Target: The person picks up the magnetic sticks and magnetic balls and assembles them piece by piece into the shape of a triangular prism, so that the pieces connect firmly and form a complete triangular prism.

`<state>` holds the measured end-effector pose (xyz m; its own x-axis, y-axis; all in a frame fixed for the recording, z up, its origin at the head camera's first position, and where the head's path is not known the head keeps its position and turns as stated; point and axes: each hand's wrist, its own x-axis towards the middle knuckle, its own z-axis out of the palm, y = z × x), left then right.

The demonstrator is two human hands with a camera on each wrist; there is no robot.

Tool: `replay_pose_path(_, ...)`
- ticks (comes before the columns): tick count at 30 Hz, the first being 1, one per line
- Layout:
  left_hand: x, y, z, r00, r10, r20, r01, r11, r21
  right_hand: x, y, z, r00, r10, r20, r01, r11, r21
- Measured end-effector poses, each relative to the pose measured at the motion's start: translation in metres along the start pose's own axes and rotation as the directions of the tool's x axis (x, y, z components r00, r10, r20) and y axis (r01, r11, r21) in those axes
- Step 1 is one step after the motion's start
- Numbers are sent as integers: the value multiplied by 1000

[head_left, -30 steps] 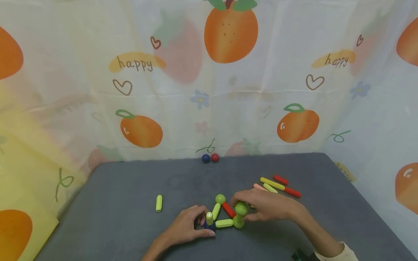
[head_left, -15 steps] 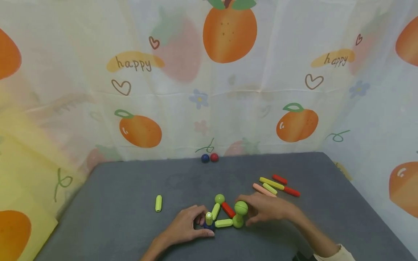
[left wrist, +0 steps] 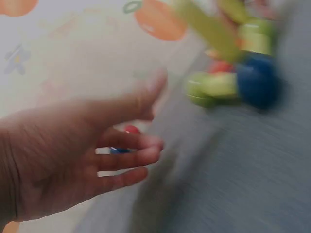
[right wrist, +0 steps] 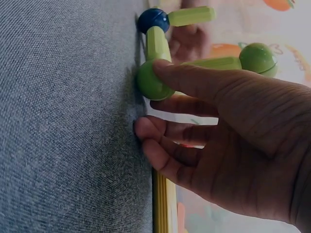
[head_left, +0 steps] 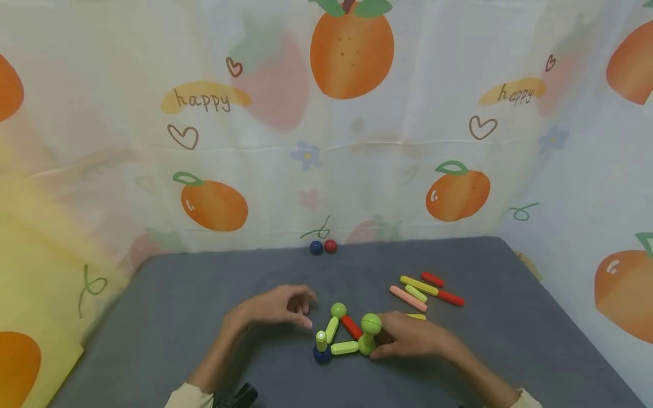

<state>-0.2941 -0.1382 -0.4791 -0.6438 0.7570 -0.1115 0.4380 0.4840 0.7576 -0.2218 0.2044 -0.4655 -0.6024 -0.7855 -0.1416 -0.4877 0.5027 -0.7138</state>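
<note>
A triangle of building sticks and balls lies on the table. Its corners are a dark blue ball (head_left: 322,355), a green ball (head_left: 338,310) at the back and a lower green ball (head_left: 364,345). Two lime sticks (head_left: 344,348) and a red stick (head_left: 351,327) join them. From the blue ball rises a lime stick (head_left: 321,340); another upright stick carries a top green ball (head_left: 371,323). My right hand (head_left: 410,335) pinches the lower green ball (right wrist: 151,82) between thumb and forefinger. Above the table, left of the triangle, my left hand (head_left: 278,306) holds nothing, its fingers loosely bent.
Several loose sticks lie at the right, among them a pink stick (head_left: 408,298) and a red stick (head_left: 451,298). A yellow stick (head_left: 416,317) is partly behind my right hand. At the back edge sit a blue ball (head_left: 316,247) and a red ball (head_left: 330,246), before a printed cloth.
My left hand has let go of the blue ball and moved back and left. My right hand has come down from the top green ball to the lower one.
</note>
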Motion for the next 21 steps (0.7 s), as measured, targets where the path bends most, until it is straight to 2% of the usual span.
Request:
replay_pose_path(2, 19, 1, -17, 991, -13, -132, 28, 994, 107, 1, -3, 0, 1000, 15, -10, -15, 1000, -7)
replay_pose_path(4, 40, -4, -28, 960, -15, -279, 73, 977, 200, 2, -5, 0, 1000, 15, -13, -15, 1000, -13)
replay_pose_path(6, 58, -11, -33, 925, 2, -380, 114, 953, 282, 4, -5, 2, 1000, 0, -10, -1, 1000, -19)
replay_pose_path(7, 66, -15, -32, 914, 15, -406, 127, 939, 319, 5, -5, 3, 1000, -8, -8, 7, 1000, -23)
replay_pose_path(10, 77, -24, -27, 900, 17, -435, 179, 896, 406, 7, -3, 5, 1000, -27, 8, 27, 999, -37)
replay_pose_path(12, 79, -27, -20, 885, 3, -465, 227, 870, 438, 8, -3, 5, 1000, -20, 15, 21, 999, -47)
replay_pose_path(14, 77, -26, -14, 861, -22, -508, 281, 853, 440, 9, -4, 5, 1000, -5, 21, 6, 998, -59)
replay_pose_path(15, 75, -25, -12, 846, -28, -532, 299, 851, 431, 9, -6, 4, 1000, 6, 22, -5, 998, -63)
replay_pose_path(17, 71, -22, -8, 822, -50, -568, 315, 870, 379, 8, -9, 2, 999, 26, 24, -24, 997, -77)
replay_pose_path(19, 63, -17, -5, 809, -41, -586, 276, 907, 317, 7, -10, -1, 999, 42, 25, -39, 995, -91)
replay_pose_path(21, 51, -10, 0, 806, -21, -592, 206, 947, 247, 6, -9, -3, 998, 52, 35, -49, 995, -87)
